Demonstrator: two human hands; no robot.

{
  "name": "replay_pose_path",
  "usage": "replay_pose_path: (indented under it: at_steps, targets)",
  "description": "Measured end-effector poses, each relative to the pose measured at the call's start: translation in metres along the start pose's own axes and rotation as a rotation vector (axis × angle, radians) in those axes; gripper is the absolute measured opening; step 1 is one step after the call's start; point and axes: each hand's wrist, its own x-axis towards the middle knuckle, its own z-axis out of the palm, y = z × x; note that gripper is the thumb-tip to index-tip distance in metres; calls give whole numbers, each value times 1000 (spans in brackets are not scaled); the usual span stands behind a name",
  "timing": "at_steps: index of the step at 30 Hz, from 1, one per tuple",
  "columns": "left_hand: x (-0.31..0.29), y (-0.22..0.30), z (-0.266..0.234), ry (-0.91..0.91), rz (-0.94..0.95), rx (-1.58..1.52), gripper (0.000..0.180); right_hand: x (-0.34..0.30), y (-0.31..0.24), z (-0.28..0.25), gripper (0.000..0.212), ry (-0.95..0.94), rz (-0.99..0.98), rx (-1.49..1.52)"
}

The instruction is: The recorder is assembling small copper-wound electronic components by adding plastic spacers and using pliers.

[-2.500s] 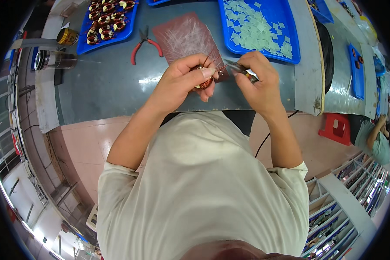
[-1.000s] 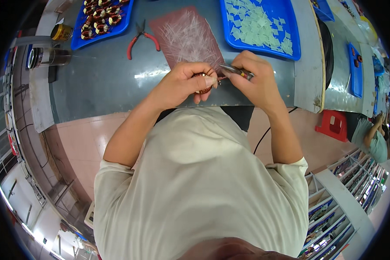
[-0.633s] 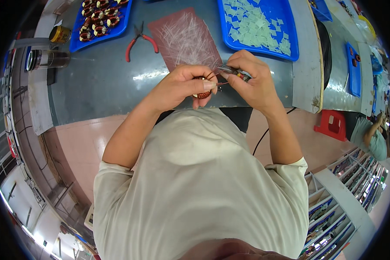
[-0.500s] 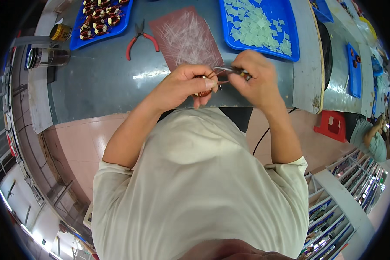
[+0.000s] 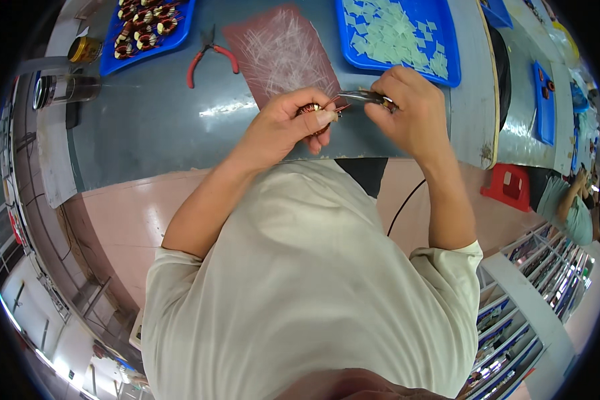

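Now drawn slightly rightward, the right hand is wrapped round grey-nosed metal pliers, while the copper-brown, wire-wound ring coil, probably light, stiff and best held by its rim, is pinched by the left hand above the grey bench.

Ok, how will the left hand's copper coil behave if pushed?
The copper coil looks stiff and probably heavy for its size, being densely wound. Its round outline might roll, but the protruding wire leads would likely catch.

Left hand holds a coil, right hand pliers
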Motion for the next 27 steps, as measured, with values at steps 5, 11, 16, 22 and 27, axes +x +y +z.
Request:
replay_pose_path:
  at_steps: [5, 11, 16, 22, 27]
  targets:
    - [4, 5, -7, -29, 0, 263, 18, 5, 10, 2, 12, -184, 60, 124]
    - [10, 19, -7, -13, -27, 342, 25, 25, 9, -7, 13, -162, -12, 103]
    - [1, 28, -16, 173, 97, 321, 24, 37, 11, -9, 14, -56, 103, 229]
    - [33, 58, 0, 216, 525, -149, 23, 26, -28, 26, 24, 156, 639, 1147]
    - [34, 75, 13, 180, 522, -272, 25, 63, -67, 46, 33, 296, 380, 1301]
